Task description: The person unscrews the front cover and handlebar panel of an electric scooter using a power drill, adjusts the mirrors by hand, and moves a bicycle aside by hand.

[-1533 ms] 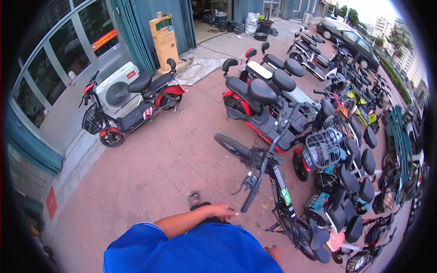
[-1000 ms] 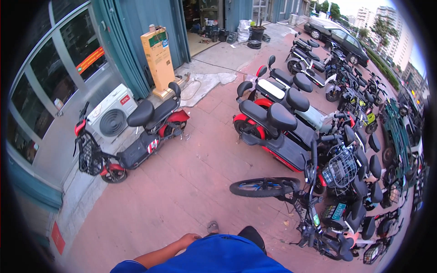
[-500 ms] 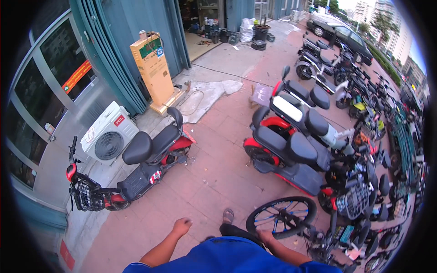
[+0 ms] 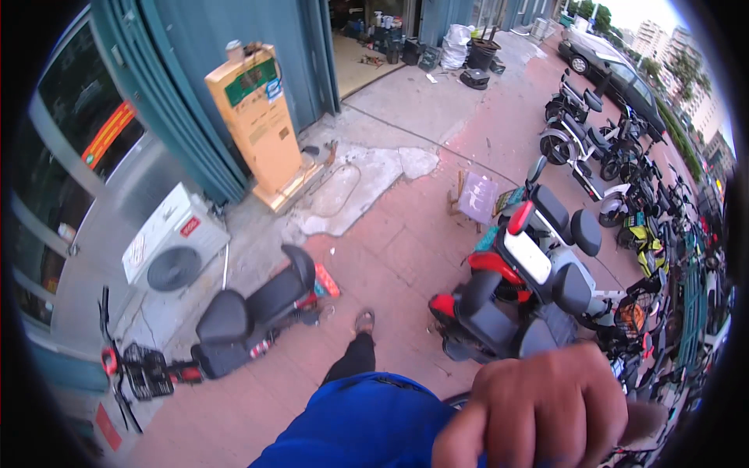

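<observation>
My right hand (image 4: 538, 409) is raised close to the camera at the lower right and looks large and slightly blurred. Its fingers are curled in, and whatever they may hold is hidden. My left hand is out of view. Just left of the raised hand, a small dark arc of a spoked wheel (image 4: 456, 399) shows; the hand and my blue top cover the rest. Beyond the hand stands a red and black electric scooter (image 4: 499, 308) with black seats.
Another red and black scooter (image 4: 253, 316) stands at left, near a white air conditioner unit (image 4: 173, 238). A tall cardboard box (image 4: 261, 129) leans by the teal shutter. A purple-topped stool (image 4: 477, 196) is behind the scooters. Many parked bikes line the right; a dark car (image 4: 624, 82) stands farther back.
My right hand has left the wheel rim and come up close to the camera. My left hand has gone out of view. The view has shifted, and most of the wheel is now hidden.
</observation>
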A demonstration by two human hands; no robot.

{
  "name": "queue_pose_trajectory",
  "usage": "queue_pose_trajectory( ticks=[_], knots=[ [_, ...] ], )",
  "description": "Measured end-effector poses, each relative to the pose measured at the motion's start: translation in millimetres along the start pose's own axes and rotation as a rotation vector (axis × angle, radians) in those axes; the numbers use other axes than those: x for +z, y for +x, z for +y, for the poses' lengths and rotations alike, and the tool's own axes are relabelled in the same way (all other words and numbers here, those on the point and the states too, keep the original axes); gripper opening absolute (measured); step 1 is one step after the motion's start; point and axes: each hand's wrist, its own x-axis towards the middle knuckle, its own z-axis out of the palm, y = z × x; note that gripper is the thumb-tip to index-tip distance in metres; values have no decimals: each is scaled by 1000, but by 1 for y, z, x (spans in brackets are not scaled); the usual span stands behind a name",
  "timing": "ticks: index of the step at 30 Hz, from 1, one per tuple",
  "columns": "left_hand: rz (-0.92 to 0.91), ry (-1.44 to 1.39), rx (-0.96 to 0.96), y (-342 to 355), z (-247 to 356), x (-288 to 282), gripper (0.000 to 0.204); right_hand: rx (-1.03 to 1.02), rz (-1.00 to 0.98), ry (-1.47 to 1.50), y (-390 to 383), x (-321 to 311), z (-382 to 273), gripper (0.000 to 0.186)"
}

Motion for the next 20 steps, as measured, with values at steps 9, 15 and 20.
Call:
queue_pose_trajectory(
  ticks=[9, 15, 20],
  knots=[
    [535, -221, 682, 124, 498, -468, 31, -132, 170, 91, 121, -226, -61, 55],
    [501, -192, 813, 295, 739, -620, 26, -106, 139, 42, 161, -456, -153, 55],
    [337, -31, 353, 443, 763, -638, 38, -152, 75, -16, 245, -646, -225, 56]
  ],
)
